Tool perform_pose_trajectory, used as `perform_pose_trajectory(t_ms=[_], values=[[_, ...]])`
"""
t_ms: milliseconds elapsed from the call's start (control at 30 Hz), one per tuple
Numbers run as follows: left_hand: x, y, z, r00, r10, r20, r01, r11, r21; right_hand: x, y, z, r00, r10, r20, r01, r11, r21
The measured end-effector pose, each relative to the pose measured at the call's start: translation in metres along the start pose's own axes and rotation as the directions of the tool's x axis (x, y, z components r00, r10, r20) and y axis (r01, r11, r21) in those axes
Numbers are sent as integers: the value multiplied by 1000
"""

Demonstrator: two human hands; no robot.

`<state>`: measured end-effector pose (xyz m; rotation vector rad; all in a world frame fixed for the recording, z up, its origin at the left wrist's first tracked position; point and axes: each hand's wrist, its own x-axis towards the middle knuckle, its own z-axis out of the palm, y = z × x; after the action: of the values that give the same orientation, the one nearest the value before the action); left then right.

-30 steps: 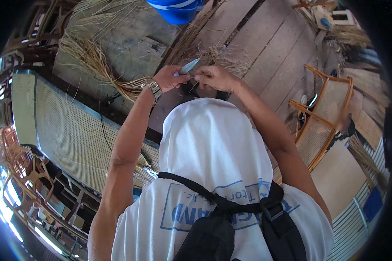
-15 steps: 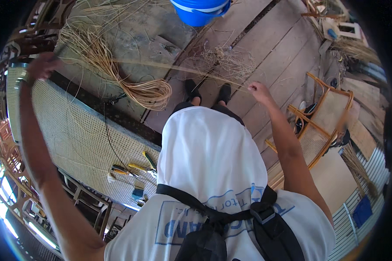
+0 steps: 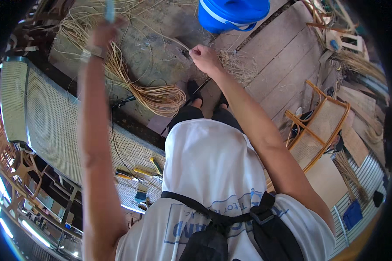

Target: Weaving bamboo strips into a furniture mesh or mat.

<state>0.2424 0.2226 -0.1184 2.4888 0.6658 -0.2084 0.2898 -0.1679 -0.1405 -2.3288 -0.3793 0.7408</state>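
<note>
Here, my right hand pinches one pale cane strand; coiled tan bundle remains; left hand's grip I can't tell.

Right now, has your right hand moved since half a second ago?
Yes, leftward: the right hand was at the lower right of the fiber heap on the floor, and now it's at the heap's left.

"Can you make out the left hand?"
"Barely; it's blurred, and the pale-blue blade it holds runs off the top edge."
"And the right hand?"
"Its grip hides part of the thin strand. Beyond it, the blue bucket is cut off."
</note>
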Motion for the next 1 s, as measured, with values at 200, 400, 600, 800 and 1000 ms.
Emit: perform_pose_trajectory(t_ms=[200,400,600,800,1000], values=[[-133,100,83,872,-294,391,435,99,-895,-12,-59,8,980,-91,175,66,987,143],[-97,77,110,928,-219,301,315,31,-948,-6,-41,22,993,-82,86,75,994,82],[-68,55,103,957,-184,224,273,306,-912,-11,-40,21,993,-103,57,104,994,-33],[-64,44,118,940,-250,233,332,507,-795,-29,-46,19,915,-400,-46,353,854,-382],[-67,46,129,953,-275,126,265,560,-785,-29,-31,26,909,-415,30,387,816,-429]])
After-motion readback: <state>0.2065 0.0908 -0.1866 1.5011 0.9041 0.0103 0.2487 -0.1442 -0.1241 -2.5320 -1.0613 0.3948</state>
